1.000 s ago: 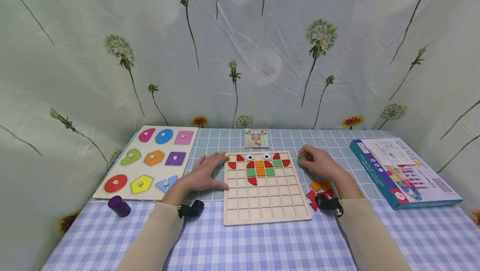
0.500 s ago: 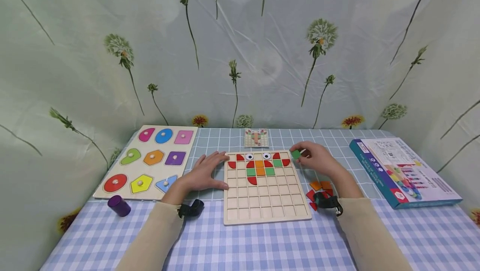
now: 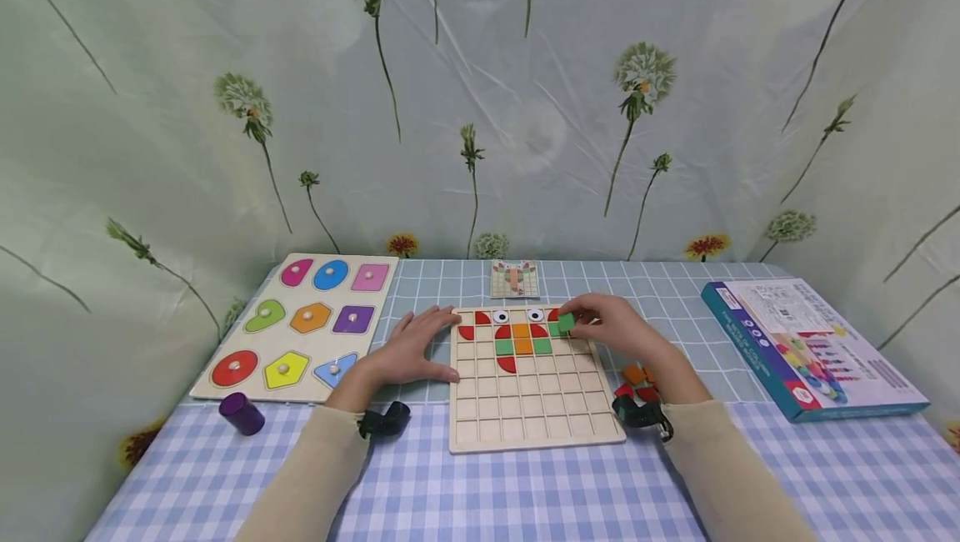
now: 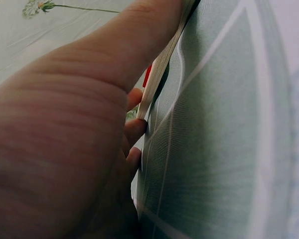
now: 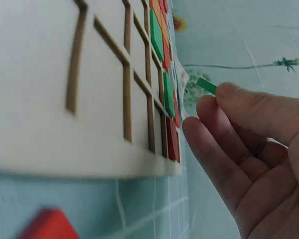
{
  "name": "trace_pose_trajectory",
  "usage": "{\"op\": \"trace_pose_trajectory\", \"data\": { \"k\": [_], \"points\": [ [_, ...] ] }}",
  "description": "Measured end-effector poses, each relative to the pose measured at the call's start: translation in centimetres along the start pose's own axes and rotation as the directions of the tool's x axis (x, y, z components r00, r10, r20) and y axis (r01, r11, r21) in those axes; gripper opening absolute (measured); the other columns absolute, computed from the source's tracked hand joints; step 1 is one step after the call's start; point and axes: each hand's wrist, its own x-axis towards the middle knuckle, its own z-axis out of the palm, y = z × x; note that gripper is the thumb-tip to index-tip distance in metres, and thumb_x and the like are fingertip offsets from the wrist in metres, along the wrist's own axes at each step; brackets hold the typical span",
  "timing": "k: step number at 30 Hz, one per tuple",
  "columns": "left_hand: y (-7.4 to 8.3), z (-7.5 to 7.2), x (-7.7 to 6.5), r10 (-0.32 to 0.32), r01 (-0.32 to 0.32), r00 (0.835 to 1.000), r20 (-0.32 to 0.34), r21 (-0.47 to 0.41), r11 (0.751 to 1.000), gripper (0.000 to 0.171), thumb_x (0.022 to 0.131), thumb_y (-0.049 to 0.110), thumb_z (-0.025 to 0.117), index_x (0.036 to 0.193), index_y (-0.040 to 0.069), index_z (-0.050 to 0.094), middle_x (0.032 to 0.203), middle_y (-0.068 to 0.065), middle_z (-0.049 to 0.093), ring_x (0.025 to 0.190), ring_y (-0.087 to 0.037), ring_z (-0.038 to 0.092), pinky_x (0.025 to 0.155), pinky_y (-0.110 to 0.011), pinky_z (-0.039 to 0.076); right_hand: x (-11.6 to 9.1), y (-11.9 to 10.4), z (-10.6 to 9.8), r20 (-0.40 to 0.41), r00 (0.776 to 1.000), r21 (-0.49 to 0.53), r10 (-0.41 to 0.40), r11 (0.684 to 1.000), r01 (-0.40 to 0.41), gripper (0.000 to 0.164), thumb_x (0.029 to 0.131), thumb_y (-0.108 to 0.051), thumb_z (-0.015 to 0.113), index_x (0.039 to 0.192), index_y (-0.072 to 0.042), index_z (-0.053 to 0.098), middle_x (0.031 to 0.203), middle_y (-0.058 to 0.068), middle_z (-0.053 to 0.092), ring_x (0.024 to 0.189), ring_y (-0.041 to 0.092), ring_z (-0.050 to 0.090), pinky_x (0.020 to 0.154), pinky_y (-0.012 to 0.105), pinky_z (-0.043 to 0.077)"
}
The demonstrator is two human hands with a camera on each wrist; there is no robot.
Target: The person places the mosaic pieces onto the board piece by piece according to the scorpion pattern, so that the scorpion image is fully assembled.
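Observation:
Between thumb and fingers, my right hand (image 3: 611,327) pinches a green square tile (image 3: 566,323) above the upper right of the wooden grid board (image 3: 536,404). The right wrist view shows that green tile edge-on at the fingertips, apart from the board. On the board's upper rows lie red quarter-round tiles (image 3: 507,364), green and orange square tiles (image 3: 522,346), and two eye tiles (image 3: 535,316). My left hand (image 3: 412,350) rests against the board's left edge, thumb and fingers spread. In the left wrist view its fingertips touch the board's side (image 4: 162,69).
Loose orange and red tiles (image 3: 636,375) lie right of the board, partly behind the right wrist. Behind it sits a small pattern card (image 3: 514,279). A shape puzzle (image 3: 300,392) and purple cylinder (image 3: 242,414) stand left, a flat box (image 3: 817,350) right.
My right hand has lifted the green tile from beside the board and carried it left over the board's upper right. The left hand stays at the board's edge.

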Motion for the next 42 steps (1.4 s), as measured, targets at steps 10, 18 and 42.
{"op": "trace_pose_trajectory", "data": {
  "k": [10,18,42],
  "points": [
    [-0.1,0.0,0.1,0.007,-0.007,1.0,-0.001,0.0,1.0,0.095,0.075,0.056,0.081,0.153,0.019,0.039,0.166,-0.006,0.026,0.157,-0.033,0.014,0.124,-0.063,0.003,0.4,-2.4,1.7,0.026,0.996,0.161,-0.087,0.984,0.082,0.026,0.088,-0.007,0.075,0.113,-0.008,0.068,0.096,0.006,0.068,0.081,0.016,0.058,0.072,0.026,0.052],
    [0.2,-0.1,0.3,0.008,-0.008,1.0,0.002,-0.004,1.0,0.095,0.076,0.055,0.081,0.152,0.019,0.039,0.167,-0.006,0.026,0.157,-0.032,0.013,0.125,-0.062,0.002,1.6,-3.9,2.6,0.039,0.994,0.211,-0.102,0.973,0.092,0.025,0.087,-0.009,0.076,0.111,-0.008,0.067,0.107,0.011,0.069,0.084,0.017,0.06,0.075,0.031,0.053],
    [-0.3,0.0,0.0,-0.012,0.012,1.0,0.02,-0.006,1.0,0.096,0.076,0.06,0.079,0.154,0.023,0.036,0.168,-0.003,0.023,0.157,-0.031,0.011,0.125,-0.061,-0.001,5.0,-6.5,6.4,0.105,0.993,0.172,-0.045,0.985,0.027,0.024,0.086,-0.009,0.078,0.106,-0.009,0.066,0.099,0.005,0.069,0.088,0.014,0.062,0.078,0.028,0.053]
  ]
}}
